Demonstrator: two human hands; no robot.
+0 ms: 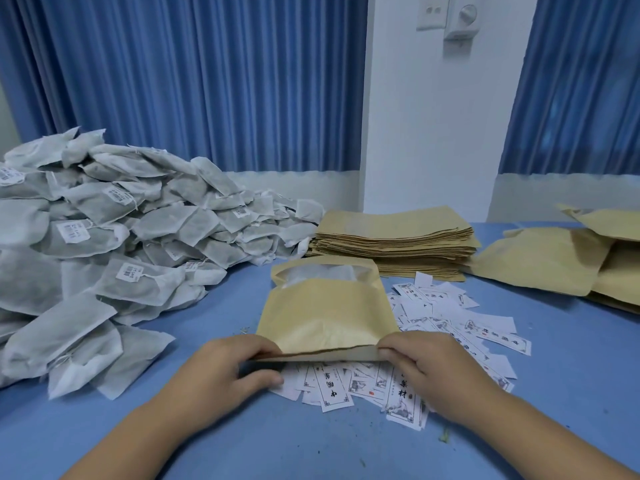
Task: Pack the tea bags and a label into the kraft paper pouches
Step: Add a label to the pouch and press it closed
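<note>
Left hand [221, 368] | right hand [426, 362] | fingers [265, 346] of both pinch kraft pouch [325, 317] near edge | labels [332, 386] beneath

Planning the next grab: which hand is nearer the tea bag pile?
Left. The left hand pinches the pouch on the side toward the tea bag pile; the right hand pinches its other side, farther off.

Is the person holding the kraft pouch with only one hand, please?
No, both the left hand and the right hand pinch the near edge of the kraft pouch.
</note>
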